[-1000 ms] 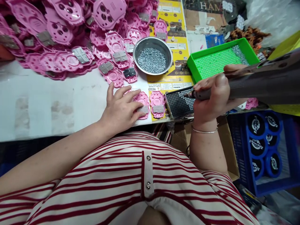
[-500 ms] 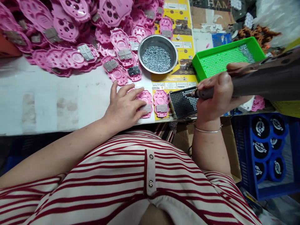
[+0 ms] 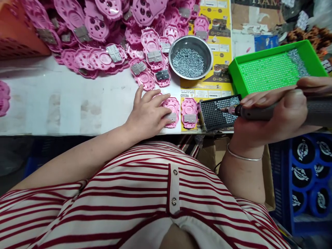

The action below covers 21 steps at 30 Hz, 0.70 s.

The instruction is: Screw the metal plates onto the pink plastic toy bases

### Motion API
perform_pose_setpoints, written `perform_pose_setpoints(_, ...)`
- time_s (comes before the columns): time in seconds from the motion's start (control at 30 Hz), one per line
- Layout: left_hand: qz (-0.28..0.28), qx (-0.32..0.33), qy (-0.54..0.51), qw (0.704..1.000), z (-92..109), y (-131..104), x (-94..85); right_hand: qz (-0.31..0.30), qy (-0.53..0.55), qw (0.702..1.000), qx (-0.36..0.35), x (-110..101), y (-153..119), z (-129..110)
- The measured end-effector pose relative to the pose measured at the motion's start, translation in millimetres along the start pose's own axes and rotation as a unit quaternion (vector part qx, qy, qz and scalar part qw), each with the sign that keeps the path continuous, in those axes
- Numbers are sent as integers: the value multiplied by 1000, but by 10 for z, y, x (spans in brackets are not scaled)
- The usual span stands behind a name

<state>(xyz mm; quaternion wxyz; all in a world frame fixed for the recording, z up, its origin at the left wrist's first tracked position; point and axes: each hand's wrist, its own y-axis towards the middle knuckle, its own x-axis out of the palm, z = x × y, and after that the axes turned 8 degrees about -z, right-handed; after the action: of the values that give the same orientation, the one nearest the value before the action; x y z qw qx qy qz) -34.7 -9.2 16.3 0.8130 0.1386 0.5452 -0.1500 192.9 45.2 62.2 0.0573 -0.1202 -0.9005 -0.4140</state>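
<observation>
My right hand [image 3: 269, 110] is wrapped round a grey electric screwdriver [image 3: 259, 111], its tip over a black perforated screw tray [image 3: 215, 112] with small screws at its upper right. My left hand [image 3: 149, 114] lies with fingers spread on the table, its thumb and fingertips at a pink plastic casing [image 3: 171, 112] with a metal plate. Part of another pink piece seems covered by that hand. Between the left hand and the tray lies a second pink casing [image 3: 189, 113], untouched, its metal plate toward me.
A steel bowl of screws [image 3: 190, 75] stands behind the casings, with a large heap of pink casings [image 3: 93, 57] to its left. A green tray [image 3: 269, 74] sits at the right. An orange basket [image 3: 23, 34] is far left; a blue crate [image 3: 282, 180] is lower right.
The whole view has shifted, so the table things appear further right. The screwdriver's tip stays over the black tray. My left hand remains spread at the same casing.
</observation>
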Motion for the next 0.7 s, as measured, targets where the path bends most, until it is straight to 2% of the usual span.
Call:
perform_pose_setpoints(0.17,-14,1,-4,1000,17,18,-21,-37,56,997,23,48,-51,-65)
perform_pose_setpoints(0.27,-15,3,-7,1000,33,30,-32,-68,72,994,37,175,-92,-151)
perform_pose_setpoints(0.4,-20,1,-11,1000,57,43,-30,-120,47,991,24,373,-182,-213)
perform_pose_setpoints(0.6,-31,-13,-16,999,101,47,-39,-205,50,975,71,409,-398,-40)
perform_pose_setpoints(0.7,-27,-11,-14,999,112,47,-39,-207,65,971,103,410,-472,56)
